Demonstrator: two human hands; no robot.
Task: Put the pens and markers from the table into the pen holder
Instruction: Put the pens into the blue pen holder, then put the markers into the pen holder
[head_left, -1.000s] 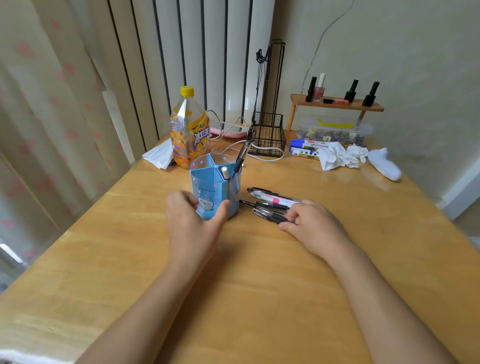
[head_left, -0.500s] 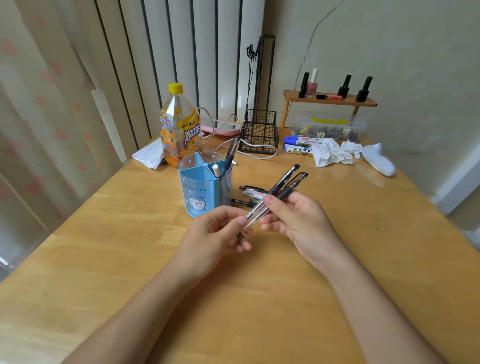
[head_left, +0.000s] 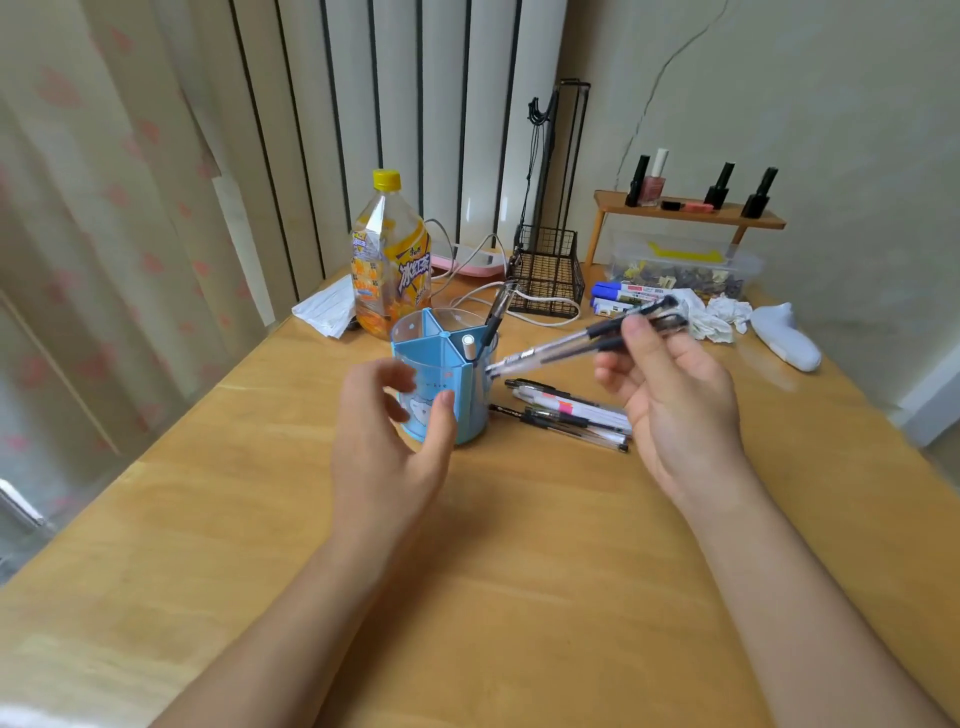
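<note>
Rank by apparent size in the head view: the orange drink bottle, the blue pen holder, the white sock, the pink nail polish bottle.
1. Drink bottle
2. Pen holder, partly hidden by the left hand
3. Sock
4. Nail polish, smallest, though it stands farthest from the camera.

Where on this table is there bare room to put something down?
The wooden table is bare near the front, around both forearms, and left of the blue plastic pen holder. It is crowded behind: orange drink bottle, black wire basket, crumpled white tissues.
</note>
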